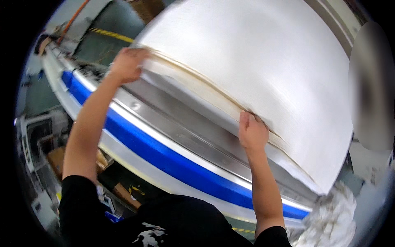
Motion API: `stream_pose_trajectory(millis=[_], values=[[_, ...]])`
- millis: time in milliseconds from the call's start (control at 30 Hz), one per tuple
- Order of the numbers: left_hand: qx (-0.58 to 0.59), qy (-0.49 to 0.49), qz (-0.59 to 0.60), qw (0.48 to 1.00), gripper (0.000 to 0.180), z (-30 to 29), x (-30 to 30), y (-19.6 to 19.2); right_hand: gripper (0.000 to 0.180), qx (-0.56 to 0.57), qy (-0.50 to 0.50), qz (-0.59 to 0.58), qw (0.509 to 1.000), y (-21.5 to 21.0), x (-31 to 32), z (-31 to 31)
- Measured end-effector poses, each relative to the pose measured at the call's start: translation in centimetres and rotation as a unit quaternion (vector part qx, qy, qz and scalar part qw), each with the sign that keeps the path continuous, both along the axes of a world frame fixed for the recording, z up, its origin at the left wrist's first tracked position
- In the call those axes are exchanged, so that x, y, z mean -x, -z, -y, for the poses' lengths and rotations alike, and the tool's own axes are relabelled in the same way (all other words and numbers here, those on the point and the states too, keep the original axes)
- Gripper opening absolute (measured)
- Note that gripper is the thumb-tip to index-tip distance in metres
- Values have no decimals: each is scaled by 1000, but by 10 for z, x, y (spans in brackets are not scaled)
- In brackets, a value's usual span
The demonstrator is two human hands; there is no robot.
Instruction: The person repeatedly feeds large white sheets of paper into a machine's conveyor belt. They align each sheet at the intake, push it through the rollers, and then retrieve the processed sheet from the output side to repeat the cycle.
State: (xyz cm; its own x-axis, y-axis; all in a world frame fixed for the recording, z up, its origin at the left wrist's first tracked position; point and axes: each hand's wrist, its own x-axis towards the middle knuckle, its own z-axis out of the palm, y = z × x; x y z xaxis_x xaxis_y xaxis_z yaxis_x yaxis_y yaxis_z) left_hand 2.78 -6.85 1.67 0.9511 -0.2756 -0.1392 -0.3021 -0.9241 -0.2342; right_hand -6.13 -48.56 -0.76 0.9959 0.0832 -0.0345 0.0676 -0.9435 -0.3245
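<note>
A: Head view: both bare hands grip the near edge of a wide white ribbed fabric sheet (255, 66) that lies over a long metal machine bed with a blue stripe (164, 154). The left hand (127, 64) is at the sheet's far corner, the right hand (252, 132) is midway along the brownish, stained hem.

B: How do the fingers stand?

A: The left-hand fingers (138, 53) are curled shut over the corner. The right-hand fingers (247, 119) are closed, tips tucked under the hem, pinching it. The sheet covers the upper right of the view, its lower corner hanging off beside a heap of white scraps (333, 218).

B: What would make this hold a good one?

A: In my judgement, even tension between the two hands, so that the hem runs straight along the steel rail (185, 131), and both arms moving together; an uneven pull would likely wrinkle or skew the cloth.
</note>
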Motion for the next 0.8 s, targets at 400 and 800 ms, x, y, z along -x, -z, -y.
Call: stream_pose_trajectory(millis=[400, 800], values=[[-121, -51, -93, 987, 32, 33, -49, 42, 69, 252, 311, -144, 905, -7, 161, 442], [-154, -73, -38, 985, 18, -50, -74, 81, 39, 260, 277, -353, 855, -13, 235, 659]])
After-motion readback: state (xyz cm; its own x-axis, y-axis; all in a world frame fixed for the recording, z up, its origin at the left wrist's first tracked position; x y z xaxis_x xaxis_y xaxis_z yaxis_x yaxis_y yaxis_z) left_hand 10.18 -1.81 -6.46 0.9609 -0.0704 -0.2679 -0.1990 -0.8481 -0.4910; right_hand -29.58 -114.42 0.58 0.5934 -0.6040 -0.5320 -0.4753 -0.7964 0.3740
